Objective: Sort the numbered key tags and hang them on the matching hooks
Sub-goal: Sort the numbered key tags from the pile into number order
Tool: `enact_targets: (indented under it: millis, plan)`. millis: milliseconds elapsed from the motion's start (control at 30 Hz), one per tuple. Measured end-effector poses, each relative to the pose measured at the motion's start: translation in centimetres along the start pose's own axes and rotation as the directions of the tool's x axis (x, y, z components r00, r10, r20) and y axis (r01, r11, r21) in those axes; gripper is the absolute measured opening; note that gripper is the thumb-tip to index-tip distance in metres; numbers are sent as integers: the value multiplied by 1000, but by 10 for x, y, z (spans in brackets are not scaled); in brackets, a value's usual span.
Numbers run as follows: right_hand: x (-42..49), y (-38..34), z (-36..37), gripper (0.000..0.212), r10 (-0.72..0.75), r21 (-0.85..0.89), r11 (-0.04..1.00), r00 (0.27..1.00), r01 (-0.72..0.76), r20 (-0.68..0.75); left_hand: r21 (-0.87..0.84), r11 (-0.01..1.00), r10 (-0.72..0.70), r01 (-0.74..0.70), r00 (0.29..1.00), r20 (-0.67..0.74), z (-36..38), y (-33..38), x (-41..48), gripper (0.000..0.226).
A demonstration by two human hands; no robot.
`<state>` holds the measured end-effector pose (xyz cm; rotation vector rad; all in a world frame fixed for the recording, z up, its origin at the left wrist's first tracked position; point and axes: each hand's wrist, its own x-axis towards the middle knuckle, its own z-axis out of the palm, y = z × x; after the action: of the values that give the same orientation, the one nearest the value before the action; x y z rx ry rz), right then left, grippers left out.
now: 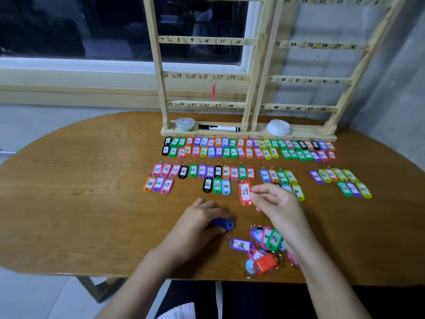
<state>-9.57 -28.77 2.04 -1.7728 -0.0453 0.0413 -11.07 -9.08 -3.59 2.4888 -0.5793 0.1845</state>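
Right grip (278,201) pinches tag 29 (245,192), left grip (202,217) clasps a blue tag (224,224); the right forearm (322,268) may scatter the unsorted pile (264,249).

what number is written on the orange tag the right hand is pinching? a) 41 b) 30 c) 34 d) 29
d: the orange plastic key tag, pinched at its edge by the right hand, has 29 handwritten on its white label.
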Motion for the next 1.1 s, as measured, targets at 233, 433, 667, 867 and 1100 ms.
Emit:
enact_targets:
  millis: [233,433,667,867,1100]
  plan:
    - [-5,5,-3,12,17,-26,999,1000,-18,-11,-81,991,-115,105,984,-134,-3,2,-3,18]
    - [1,7,0,11,-5,-63,998,1000,5,0,-331,926,-270,180,930,-248,-10,-1,-6,7]
    - [23,9,36,8,-64,-195,978,998,68,27,-560,782,-514,275,792,-329,-19,-12,-12,11]
    - [42,6,92,9,-114,-512,851,993,115,33,-661,702,-618,266,689,-379,-29,-29,-20,7]
    - [59,4,130,19,-146,-713,696,989,86,-23,-699,660,-683,276,608,-404,-38,-46,-24,19]
